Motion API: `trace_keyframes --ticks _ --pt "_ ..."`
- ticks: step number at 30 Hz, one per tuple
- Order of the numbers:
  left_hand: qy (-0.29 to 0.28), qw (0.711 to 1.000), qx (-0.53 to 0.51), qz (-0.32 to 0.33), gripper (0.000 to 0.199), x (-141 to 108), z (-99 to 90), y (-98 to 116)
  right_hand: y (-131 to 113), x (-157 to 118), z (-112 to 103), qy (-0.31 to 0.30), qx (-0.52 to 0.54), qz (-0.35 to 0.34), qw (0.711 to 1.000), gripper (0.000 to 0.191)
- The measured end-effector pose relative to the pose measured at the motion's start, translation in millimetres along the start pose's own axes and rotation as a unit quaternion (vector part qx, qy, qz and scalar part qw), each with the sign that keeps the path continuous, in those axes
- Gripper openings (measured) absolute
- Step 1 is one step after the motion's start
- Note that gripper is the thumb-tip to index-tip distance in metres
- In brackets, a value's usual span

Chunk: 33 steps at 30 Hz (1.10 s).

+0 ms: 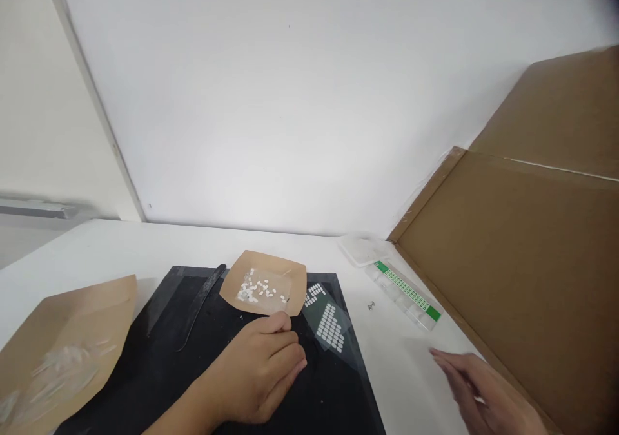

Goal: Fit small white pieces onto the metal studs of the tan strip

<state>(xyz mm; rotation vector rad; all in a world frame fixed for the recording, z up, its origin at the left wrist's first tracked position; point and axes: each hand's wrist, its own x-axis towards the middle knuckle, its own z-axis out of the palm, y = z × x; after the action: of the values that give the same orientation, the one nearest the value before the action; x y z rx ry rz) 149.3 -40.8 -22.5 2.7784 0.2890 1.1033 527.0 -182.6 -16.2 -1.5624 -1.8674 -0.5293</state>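
My left hand (264, 370) is closed over a black mat (193, 396), its thumb and index finger pinched at the near edge of a brown paper tray (232, 274). What the pinch holds, if anything, is hidden. Small white oval pieces (249, 290) lie scattered in that tray. Just right of this hand is a sheet of white oval stickers (331, 328), partly bare. My right hand (483, 390) is over the white table at the lower right, thumb and fingertip together; nothing I can name shows between them. A clear case with a green strip (406, 293) lies beyond it.
A black curved stick (200, 306) lies on the mat. At the left stands a larger brown paper tray (111, 299) with clear plastic pieces (65, 364). A small metal part (371, 305) and a translucent lid (362, 249) are on the table. Cardboard (527, 248) walls the right side.
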Motion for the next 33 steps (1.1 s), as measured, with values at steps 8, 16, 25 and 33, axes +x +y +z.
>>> trace_keyframes --ticks 8,16,25,33 --pt "0.042 0.996 -0.064 -0.048 0.023 -3 3.2 -6 -62 92 69 -0.031 0.068 -0.174 0.982 0.020" --pt "0.003 0.998 -0.060 -0.007 0.012 -7 12.1 -11 -77 111 111 0.030 0.143 -0.170 0.975 0.018" --pt "0.011 0.998 -0.065 -0.024 0.021 -2 7.0 -7 -71 105 117 0.042 0.138 -0.172 0.974 0.011" --pt "0.001 0.997 -0.065 -0.052 0.016 -7 13.3 -8 -68 103 124 0.036 0.161 -0.135 0.977 0.022"
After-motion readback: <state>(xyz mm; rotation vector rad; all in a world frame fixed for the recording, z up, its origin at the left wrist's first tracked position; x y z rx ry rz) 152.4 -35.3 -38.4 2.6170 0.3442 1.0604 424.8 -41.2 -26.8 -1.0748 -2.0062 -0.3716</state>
